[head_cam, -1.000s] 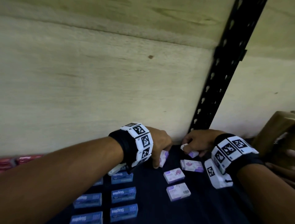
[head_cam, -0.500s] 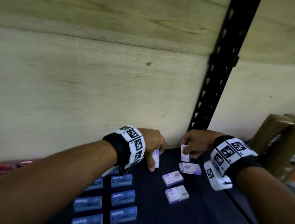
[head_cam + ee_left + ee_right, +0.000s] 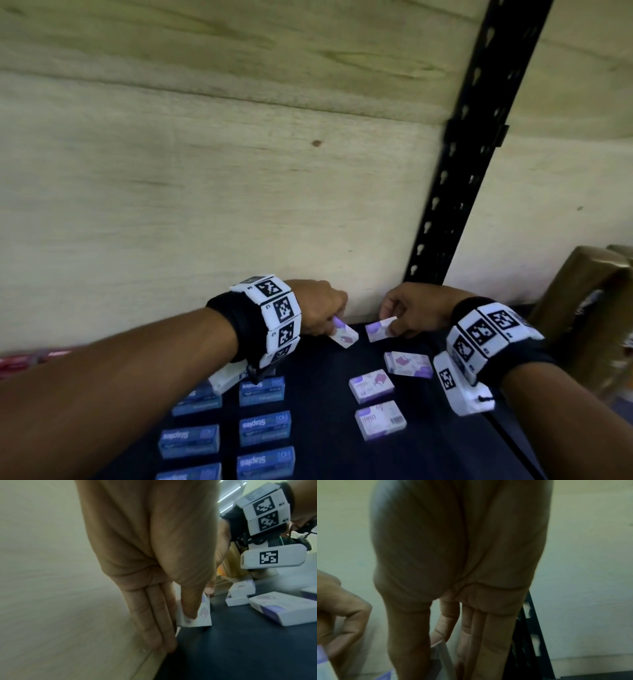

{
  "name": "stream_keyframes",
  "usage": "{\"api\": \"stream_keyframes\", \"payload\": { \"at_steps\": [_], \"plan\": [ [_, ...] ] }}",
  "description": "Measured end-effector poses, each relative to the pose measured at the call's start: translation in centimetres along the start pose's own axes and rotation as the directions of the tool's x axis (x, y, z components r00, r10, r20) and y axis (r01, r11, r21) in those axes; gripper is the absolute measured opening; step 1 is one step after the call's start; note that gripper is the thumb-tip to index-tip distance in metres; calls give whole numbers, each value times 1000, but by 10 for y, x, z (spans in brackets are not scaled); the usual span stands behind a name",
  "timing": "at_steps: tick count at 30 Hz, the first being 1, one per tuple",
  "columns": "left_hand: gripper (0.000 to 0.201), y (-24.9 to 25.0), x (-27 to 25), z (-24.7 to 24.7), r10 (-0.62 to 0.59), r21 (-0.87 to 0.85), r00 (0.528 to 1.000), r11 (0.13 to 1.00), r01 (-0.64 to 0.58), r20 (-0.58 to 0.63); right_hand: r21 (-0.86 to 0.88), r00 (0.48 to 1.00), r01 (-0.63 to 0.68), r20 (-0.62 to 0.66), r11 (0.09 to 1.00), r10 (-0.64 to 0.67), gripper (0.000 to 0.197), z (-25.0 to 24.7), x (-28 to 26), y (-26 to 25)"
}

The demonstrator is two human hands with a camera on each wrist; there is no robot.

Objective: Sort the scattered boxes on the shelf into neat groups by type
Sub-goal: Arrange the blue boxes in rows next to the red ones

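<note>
On the dark shelf my left hand pinches a small white-and-purple box near the back wall, tilted down onto the surface. The left wrist view shows thumb and fingers of that hand on the box. Just to the right, my right hand holds a second purple box; only its white edge shows in the right wrist view. Three more purple boxes lie flat in front of it. Several blue Staples boxes lie in two columns at the left.
A pale wooden panel closes the back of the shelf. A black perforated upright stands at the back right. A brown wooden object sits beyond the shelf's right edge. Red packs lie at the far left.
Both hands have lowered their purple boxes from standing on edge to tilted down near the shelf surface at the back. The left hand has shifted slightly toward the wall.
</note>
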State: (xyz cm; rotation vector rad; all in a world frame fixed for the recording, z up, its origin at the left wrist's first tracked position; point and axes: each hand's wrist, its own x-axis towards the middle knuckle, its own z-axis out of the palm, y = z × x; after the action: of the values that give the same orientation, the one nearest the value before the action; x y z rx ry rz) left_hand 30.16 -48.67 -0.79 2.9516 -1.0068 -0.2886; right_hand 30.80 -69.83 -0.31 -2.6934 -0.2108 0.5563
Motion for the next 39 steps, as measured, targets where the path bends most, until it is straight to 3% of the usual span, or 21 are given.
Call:
{"api": "stream_keyframes", "payload": {
  "at_steps": [8, 20, 27, 39],
  "plan": [
    [37, 5, 2, 8, -89, 217, 992, 974, 68, 92, -143, 999, 0, -38, 990, -6, 21, 2, 1, -5],
    [33, -1, 10, 4, -76, 188, 994, 980, 60, 80, -6, 1000, -10, -13, 1000, 10, 23, 8, 11, -4],
    [24, -1, 14, 4, -81, 198, 991, 978, 59, 103, 28, 1000, -12, -3, 1000, 12, 19, 9, 12, -3],
    [27, -4, 12, 8, -93, 171, 993, 982, 80, 72, 28, 1000, -24, -19, 999, 24, 18, 11, 12, -3]
  ]
}}
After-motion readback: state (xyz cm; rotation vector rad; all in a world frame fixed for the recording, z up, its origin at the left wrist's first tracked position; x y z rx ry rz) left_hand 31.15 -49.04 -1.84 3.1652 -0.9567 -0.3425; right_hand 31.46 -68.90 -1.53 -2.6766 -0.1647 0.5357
